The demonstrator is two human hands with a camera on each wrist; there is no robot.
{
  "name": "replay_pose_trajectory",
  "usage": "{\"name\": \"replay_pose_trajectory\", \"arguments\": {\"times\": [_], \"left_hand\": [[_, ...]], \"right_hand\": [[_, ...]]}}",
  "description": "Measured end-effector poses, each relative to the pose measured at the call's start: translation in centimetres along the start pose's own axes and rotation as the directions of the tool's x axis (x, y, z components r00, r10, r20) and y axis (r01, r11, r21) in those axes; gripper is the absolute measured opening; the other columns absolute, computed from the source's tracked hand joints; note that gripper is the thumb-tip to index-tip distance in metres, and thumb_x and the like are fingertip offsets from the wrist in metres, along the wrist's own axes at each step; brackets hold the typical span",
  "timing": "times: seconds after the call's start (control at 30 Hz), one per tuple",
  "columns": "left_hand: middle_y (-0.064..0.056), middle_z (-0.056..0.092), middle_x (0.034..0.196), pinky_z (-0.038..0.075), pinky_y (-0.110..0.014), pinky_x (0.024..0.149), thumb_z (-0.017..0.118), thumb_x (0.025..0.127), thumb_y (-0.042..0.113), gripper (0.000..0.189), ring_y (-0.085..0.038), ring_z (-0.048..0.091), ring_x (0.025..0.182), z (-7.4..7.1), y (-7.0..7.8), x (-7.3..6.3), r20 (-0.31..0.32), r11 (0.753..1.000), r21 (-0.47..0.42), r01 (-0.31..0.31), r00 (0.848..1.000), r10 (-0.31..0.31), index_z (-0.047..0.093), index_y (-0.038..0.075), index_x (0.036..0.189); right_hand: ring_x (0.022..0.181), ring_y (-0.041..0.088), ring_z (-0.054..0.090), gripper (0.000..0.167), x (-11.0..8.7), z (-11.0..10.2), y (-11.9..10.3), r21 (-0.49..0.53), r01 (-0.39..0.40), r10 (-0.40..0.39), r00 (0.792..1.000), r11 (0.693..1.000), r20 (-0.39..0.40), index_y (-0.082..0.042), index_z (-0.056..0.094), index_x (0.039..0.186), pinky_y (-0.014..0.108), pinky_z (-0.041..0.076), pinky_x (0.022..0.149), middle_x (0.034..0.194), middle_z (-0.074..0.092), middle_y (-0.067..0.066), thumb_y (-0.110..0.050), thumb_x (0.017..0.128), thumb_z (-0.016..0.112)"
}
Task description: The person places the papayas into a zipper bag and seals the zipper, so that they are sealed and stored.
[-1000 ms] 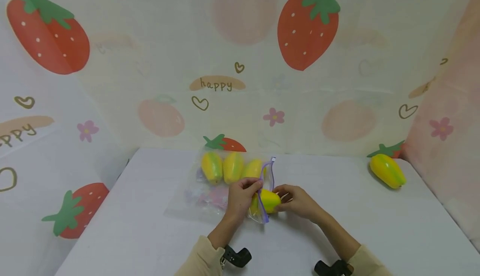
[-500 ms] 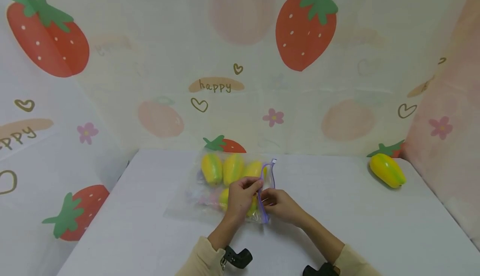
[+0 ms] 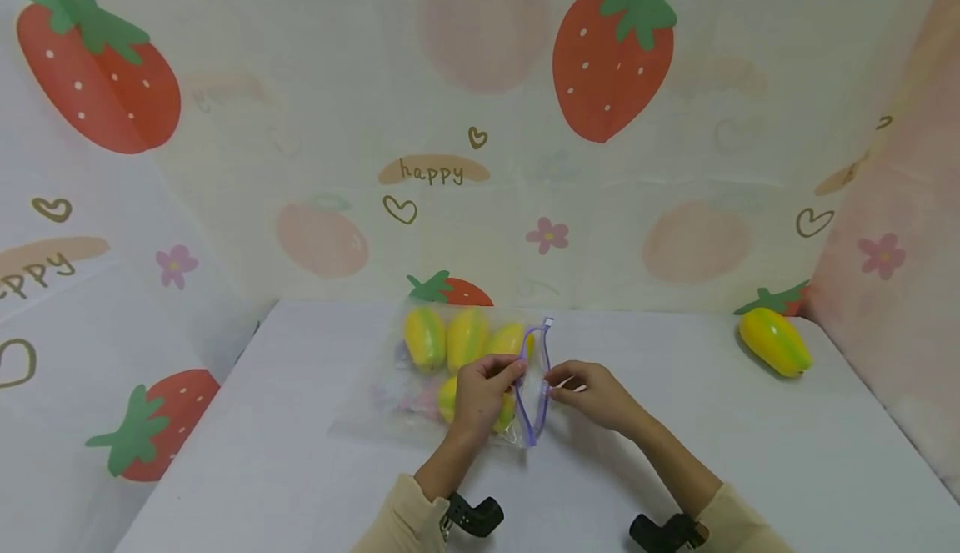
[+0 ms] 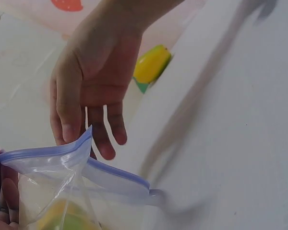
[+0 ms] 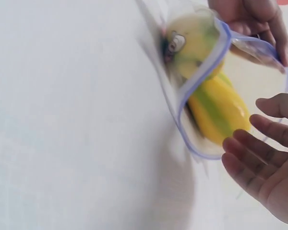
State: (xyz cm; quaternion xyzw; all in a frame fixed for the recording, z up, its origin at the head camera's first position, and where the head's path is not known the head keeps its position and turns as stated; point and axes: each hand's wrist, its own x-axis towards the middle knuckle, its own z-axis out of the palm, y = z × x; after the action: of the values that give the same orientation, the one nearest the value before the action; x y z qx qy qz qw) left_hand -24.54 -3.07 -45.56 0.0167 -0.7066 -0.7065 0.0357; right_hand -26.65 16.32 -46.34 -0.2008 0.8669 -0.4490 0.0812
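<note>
A clear zip bag with a purple seal (image 3: 542, 407) lies on the table, its mouth gaping to the right. Several yellow-and-green toy papayas (image 3: 425, 339) are inside, one showing near the mouth as a papaya (image 5: 216, 108) in the right wrist view. My left hand (image 3: 480, 399) pinches the bag's upper edge and hides part of its contents. Just outside the opening is my right hand (image 3: 596, 396), its fingers (image 5: 257, 155) loosely spread and holding nothing.
One more papaya (image 3: 776, 343) lies at the table's back right corner. Behind the white table (image 3: 712, 444) hangs a strawberry-printed curtain (image 3: 615, 61), with further printed cloth at both sides.
My right hand pushed a papaya through the bag's mouth, reached in with it, then drew back to the right without it. My left hand has stayed on the bag's edge.
</note>
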Motion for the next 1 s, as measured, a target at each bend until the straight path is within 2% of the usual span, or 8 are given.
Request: {"name": "replay_pose_trajectory", "arguments": {"times": [0.27, 0.6, 0.8, 1.0], "left_hand": [[-0.003, 0.071, 0.082, 0.05, -0.019, 0.069, 0.072, 0.088, 0.021, 0.023, -0.008, 0.058, 0.072, 0.0, -0.1, 0.2, 0.002, 1.0, 0.001, 0.011, 1.0, -0.011, 0.074, 0.0, 0.098], [-0.002, 0.07, 0.083, 0.049, -0.02, 0.069, 0.071, 0.089, 0.019, 0.023, -0.007, 0.056, 0.072, 0.0, -0.2, 0.3, 0.001, 1.0, -0.004, 0.02, 1.0, -0.02, 0.073, -0.001, 0.101], [-0.003, 0.07, 0.082, 0.05, -0.019, 0.069, 0.072, 0.088, 0.02, 0.023, -0.008, 0.058, 0.073, 0.0, -0.1, 0.0, 0.009, 1.0, 0.0, 0.008, 1.0, -0.008, 0.073, -0.001, 0.099], [-0.001, 0.069, 0.082, 0.05, -0.02, 0.071, 0.072, 0.088, 0.021, 0.021, -0.009, 0.058, 0.075, 0.0, 0.0, 0.0, 0.01, 1.0, 0.008, 0.025, 1.0, -0.025, 0.074, 0.003, 0.098]], "right_hand": [[0.097, 0.024, 0.066, 0.028, -0.3, -2.3, -0.1, -0.045, -0.025, 0.023, 0.999, 0.999, -0.026, 0.002, 0.066, 0.114, 0.032, 0.055, 0.077, 0.11, 0.069, 0.017, -0.016, 0.093, 0.063], [0.101, 0.028, 0.064, 0.029, -0.4, -5.0, 1.0, -0.063, -0.034, 0.029, 0.996, 0.997, -0.086, 0.002, 0.065, 0.114, 0.031, 0.052, 0.078, 0.116, 0.067, 0.021, -0.017, 0.093, 0.063], [0.098, 0.027, 0.065, 0.027, -0.6, -6.8, 1.5, -0.086, -0.039, 0.028, 0.992, 0.996, -0.123, 0.001, 0.065, 0.114, 0.031, 0.052, 0.075, 0.112, 0.069, 0.019, -0.017, 0.094, 0.062], [0.095, 0.026, 0.065, 0.027, -1.0, -8.8, 1.6, -0.115, -0.069, 0.051, 0.987, 0.991, -0.151, 0.002, 0.064, 0.114, 0.031, 0.052, 0.073, 0.11, 0.069, 0.018, -0.016, 0.094, 0.062]]}}
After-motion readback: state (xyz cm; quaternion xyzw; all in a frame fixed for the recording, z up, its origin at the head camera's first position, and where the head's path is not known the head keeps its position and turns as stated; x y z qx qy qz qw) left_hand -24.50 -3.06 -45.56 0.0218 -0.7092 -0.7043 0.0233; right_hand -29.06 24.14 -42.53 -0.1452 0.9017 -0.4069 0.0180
